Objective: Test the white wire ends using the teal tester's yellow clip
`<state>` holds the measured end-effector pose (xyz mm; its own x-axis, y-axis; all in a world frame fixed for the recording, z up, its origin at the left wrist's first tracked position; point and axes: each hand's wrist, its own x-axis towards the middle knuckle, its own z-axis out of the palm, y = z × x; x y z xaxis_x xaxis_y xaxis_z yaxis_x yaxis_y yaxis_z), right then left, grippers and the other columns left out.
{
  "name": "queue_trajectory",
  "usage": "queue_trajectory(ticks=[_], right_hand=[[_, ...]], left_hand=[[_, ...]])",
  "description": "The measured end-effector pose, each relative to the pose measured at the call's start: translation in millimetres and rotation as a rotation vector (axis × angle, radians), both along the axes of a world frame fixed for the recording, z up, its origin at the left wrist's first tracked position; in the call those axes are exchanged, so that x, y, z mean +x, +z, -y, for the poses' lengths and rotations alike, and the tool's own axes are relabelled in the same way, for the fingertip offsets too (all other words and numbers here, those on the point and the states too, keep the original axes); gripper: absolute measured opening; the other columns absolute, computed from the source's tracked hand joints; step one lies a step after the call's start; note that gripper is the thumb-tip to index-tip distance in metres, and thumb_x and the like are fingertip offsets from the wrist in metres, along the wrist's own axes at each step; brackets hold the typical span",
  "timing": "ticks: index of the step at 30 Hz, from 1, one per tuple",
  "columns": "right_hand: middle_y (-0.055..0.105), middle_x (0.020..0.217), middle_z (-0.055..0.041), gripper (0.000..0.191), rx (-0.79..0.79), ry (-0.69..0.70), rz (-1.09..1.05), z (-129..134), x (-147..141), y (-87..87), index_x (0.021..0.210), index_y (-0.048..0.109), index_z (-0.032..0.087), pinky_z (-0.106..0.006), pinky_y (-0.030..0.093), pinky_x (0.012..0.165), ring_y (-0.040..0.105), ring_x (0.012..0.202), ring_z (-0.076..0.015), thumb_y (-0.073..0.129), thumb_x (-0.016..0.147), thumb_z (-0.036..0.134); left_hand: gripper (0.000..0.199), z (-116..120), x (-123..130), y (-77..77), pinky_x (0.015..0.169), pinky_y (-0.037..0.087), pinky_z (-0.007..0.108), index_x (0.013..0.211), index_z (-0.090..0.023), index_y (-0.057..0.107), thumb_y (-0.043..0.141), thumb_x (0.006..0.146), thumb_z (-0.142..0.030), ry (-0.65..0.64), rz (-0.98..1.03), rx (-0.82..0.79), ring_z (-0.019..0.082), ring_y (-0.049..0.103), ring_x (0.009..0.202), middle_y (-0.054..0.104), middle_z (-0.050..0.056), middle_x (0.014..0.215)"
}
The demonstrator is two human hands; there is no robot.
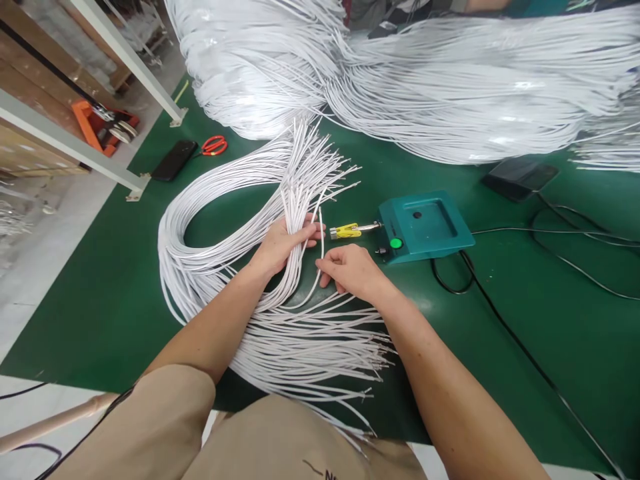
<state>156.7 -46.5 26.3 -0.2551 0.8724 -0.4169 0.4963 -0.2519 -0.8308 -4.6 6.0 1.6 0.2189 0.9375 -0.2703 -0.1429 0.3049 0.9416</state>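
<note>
A looped bundle of white cables (173,227) lies on the green table, with many loose ends fanned toward the right. My left hand (285,243) is wrapped round a section of these cables, its thumb across them and fingertips showing beyond. Close beside it, my right hand (350,270) pinches a single white cable (321,233) that curves away from the rest. Just past my fingers is a teal device (425,227) with a round green button and a yellow-clad clip (346,231) sticking out toward the cables.
Large heaps of white cables (450,87) cover the table's far side. A black phone (175,160) and red-handled scissors (214,145) lie at the left. A dark box (520,179) and black cords (525,373) are at the right. White posts (125,53) stand along the left edge.
</note>
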Motion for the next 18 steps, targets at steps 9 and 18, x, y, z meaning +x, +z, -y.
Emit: queue_trajectory(ticks=[9, 18], right_hand=[[0.069, 0.066, 0.0007, 0.024, 0.147, -0.109, 0.001, -2.6, 7.5, 2.0, 0.067, 0.062, 0.019, -0.022, 0.042, 0.049, 0.05, 0.043, -0.0068, 0.054, 0.084, 0.034], [0.058, 0.067, 0.0034, 0.024, 0.196, -0.423, -0.402, -7.8, 11.4, 0.1, 0.092, 0.063, 0.017, -0.022, 0.049, 0.041, 0.05, 0.048, -0.0079, 0.067, 0.071, 0.028]], left_hand=[[0.025, 10.4, 8.9, 5.5, 0.05, 0.04, 0.015, 0.085, -0.011, 0.068, 0.077, 0.068, -0.027, -0.057, 0.008, 0.048, 0.007, 0.061, 0.064, 0.07, 0.004, 0.081], [0.031, 19.0, 15.0, 8.4, 0.043, 0.033, 0.017, 0.079, -0.013, 0.064, 0.082, 0.06, -0.031, -0.082, -0.095, 0.077, 0.004, 0.047, 0.047, 0.061, -0.002, 0.063]])
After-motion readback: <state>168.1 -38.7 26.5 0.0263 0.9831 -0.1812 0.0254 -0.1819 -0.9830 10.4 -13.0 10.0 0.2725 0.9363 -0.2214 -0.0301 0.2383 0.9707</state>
